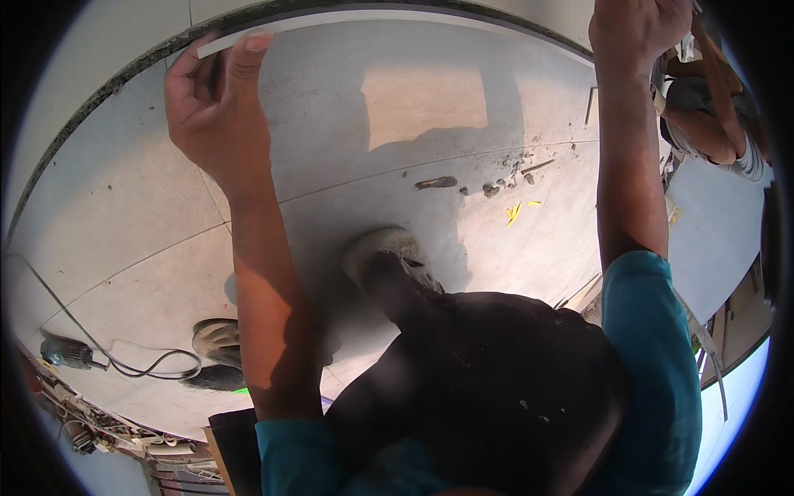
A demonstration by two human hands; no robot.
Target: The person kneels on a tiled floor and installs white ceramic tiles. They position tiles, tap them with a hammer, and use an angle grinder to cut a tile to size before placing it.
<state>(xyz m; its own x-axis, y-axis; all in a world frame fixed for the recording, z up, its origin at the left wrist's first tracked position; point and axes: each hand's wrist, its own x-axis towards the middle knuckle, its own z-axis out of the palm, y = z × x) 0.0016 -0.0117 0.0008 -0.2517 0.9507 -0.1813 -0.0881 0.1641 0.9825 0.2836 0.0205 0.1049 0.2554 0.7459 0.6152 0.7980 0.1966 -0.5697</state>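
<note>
My left hand (217, 112) is raised at the upper left, thumb and fingers pinching the near end of a long thin white strip (397, 15). The strip curves across the top of the view along a dark speckled border (124, 76) and runs toward my right arm. My right hand (638, 31) is up at the top right with its fingers curled. The top edge cuts off part of it, and whatever it grips, if anything, cannot be made out. Below both arms lies a pale tiled floor (331, 198).
Grit and chips (492, 190) and yellow scraps (514, 215) lie on the tiles. My shoe (389, 248) stands mid-floor. A corded teal power tool (70, 354) rests at left, its cable (141, 372) looping nearby. Another person (711, 124) crouches at right. Offcuts (107, 426) are piled lower left.
</note>
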